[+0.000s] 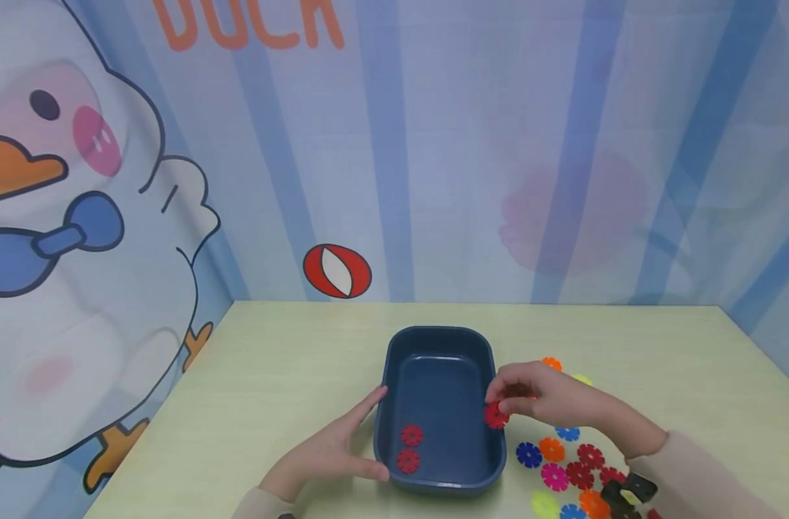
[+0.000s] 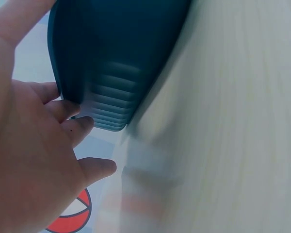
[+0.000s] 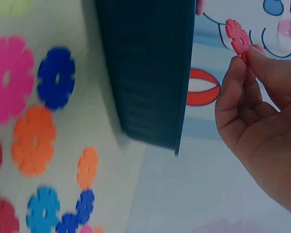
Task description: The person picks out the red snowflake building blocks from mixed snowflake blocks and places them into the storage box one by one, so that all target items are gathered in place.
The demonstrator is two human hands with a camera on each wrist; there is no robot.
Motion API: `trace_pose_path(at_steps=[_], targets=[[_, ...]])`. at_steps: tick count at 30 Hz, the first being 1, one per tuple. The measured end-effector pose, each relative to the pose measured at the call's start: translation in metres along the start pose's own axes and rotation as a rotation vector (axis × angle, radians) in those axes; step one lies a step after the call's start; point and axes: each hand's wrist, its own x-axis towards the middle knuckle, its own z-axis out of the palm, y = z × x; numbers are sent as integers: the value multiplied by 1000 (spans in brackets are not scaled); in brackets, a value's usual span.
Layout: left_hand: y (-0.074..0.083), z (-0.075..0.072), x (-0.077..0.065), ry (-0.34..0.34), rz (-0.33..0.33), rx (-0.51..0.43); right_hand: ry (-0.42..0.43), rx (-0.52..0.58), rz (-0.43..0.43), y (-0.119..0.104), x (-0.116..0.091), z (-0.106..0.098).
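Note:
A dark blue rectangular tray (image 1: 459,425) sits on the table, with two red notched plastic discs (image 1: 408,460) lying inside at its near left. My right hand (image 1: 544,393) pinches another red notched disc (image 1: 496,415) between thumb and fingertips, at the tray's right rim. In the right wrist view that disc (image 3: 238,39) is held by its edge. My left hand (image 1: 332,450) rests against the tray's left side, its thumb and fingers spread along the rim. The left wrist view shows the left fingers (image 2: 79,128) extended at the tray's outer wall (image 2: 116,82).
Right of the tray, loose notched discs in several colours lie on the table, among them a dark blue one (image 1: 529,455), a pink one (image 1: 554,476) and an orange one (image 1: 552,450). Some are partly hidden by the right arm. A printed curtain (image 1: 446,180) hangs behind the table.

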Motion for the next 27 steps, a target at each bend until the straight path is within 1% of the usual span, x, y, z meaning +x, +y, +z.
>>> trace_pose_path(at_steps=[3, 11, 17, 23, 27], targets=[[1, 0, 0, -5, -1, -3, -3, 3, -19, 0, 8, 10], [2, 1, -1, 0, -12, -3, 7, -26, -10, 1, 25, 35], [2, 0, 0, 0, -15, -4, -7, -35, -17, 4, 38, 51], [2, 0, 0, -4, -15, -5, -16, -93, 24, 4, 50, 60], [3, 1, 0, 1, -28, -8, -33, -100, 18, 5, 58, 62]])
